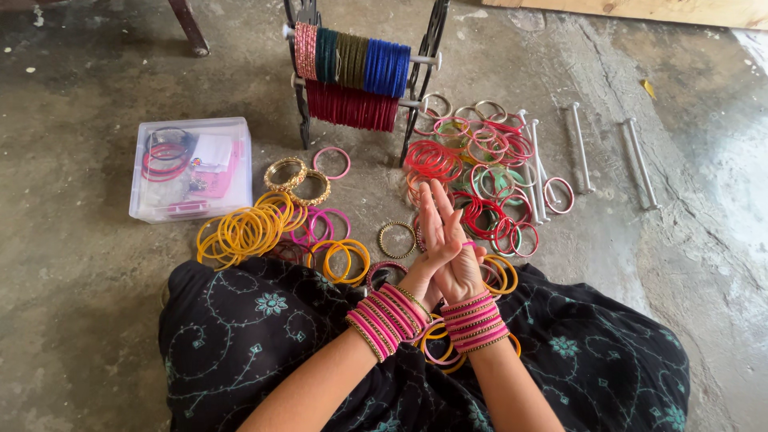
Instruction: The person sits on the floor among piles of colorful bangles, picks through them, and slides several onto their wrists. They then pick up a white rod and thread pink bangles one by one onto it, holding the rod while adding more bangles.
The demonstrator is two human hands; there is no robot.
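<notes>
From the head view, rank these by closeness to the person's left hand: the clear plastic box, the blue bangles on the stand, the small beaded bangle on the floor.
From the left hand:
1. Small beaded bangle, just to its left on the floor.
2. Blue bangles, straight ahead on the stand's upper rod.
3. Clear plastic box, far left.

A rough grey concrete floor (96, 320) is carrying everything. Yellow bangles (244, 232) are lying loose beside a clear plastic box (190, 170). A black bangle stand (360, 64) is standing farther back. Red and pink bangles (488, 176) are spreading beside it, with white rods (580, 148) lying to their right.
</notes>
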